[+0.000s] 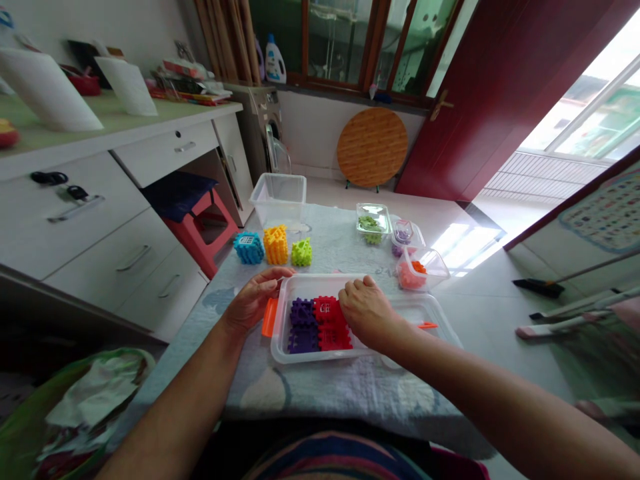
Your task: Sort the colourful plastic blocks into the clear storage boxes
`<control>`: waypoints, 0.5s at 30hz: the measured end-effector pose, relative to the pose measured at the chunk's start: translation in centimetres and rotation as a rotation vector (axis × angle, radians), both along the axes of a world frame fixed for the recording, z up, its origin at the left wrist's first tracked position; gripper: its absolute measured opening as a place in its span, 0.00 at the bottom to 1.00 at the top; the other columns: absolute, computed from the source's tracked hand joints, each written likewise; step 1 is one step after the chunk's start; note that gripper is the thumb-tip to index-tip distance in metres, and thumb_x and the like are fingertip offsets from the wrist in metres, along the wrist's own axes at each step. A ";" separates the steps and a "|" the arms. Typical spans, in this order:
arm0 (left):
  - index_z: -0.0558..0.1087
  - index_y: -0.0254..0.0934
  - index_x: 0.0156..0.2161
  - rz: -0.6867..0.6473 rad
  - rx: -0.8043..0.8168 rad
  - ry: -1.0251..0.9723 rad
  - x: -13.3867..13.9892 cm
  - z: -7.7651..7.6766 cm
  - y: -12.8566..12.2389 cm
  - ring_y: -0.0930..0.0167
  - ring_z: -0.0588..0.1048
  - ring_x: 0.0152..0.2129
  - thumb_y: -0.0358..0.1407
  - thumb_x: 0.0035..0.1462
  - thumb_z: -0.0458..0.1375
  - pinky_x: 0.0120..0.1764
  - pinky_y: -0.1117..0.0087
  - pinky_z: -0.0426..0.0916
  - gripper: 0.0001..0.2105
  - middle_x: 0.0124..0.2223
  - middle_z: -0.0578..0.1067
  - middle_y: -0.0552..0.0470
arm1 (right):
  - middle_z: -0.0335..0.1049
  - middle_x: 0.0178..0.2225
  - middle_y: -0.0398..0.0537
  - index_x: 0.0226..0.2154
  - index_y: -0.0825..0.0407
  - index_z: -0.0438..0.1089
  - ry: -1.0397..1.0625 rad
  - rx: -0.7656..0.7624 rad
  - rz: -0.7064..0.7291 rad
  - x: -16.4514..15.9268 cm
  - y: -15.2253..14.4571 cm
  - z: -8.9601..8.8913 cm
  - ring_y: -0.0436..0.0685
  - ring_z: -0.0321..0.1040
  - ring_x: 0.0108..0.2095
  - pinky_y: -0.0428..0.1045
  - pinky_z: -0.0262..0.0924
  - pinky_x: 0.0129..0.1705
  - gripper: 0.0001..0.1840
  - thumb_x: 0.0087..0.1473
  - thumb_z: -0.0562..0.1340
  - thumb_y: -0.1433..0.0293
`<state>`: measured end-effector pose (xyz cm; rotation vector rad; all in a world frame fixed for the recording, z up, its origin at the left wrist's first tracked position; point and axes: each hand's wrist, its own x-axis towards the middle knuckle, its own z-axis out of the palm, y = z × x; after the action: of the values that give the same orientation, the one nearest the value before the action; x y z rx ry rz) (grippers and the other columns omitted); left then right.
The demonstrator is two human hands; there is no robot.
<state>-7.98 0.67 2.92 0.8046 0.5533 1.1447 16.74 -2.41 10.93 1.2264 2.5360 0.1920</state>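
Note:
A translucent plastic box (310, 358) with an orange latch (270, 317) stands in front of me on the cloth-covered table. Inside it, purple interlocking blocks (303, 337) sit on the left, beside red interlocking blocks (334, 337). My left hand (255, 297) is closed around the box's left rim, near the far corner. Over the right part of the box, my right hand (367, 312) has its fingers curled down against the red blocks. Its fingertips are hidden, so what they pinch cannot be seen.
Blue (249, 247), orange (276, 245) and lime (301, 253) block cubes stand beyond the box, before a clear bin (279, 200). Small tubs hold green (370, 227), purple (401, 238) and orange-pink (413, 274) pieces. A clear lid (440, 313) lies at right; a red stool (205, 230) is at left.

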 end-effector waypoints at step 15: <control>0.82 0.37 0.39 0.006 0.006 0.020 0.0 0.0 0.0 0.67 0.79 0.35 0.37 0.44 0.69 0.38 0.70 0.74 0.14 0.44 0.81 0.48 | 0.74 0.42 0.58 0.42 0.57 0.72 0.137 -0.072 0.124 -0.4 0.0 1.5 0.64 0.69 0.42 0.55 0.60 0.42 0.14 0.55 0.63 0.67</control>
<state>-7.95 0.64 2.92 0.8209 0.5698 1.1448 16.30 -2.38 12.48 1.0906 2.7138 0.0449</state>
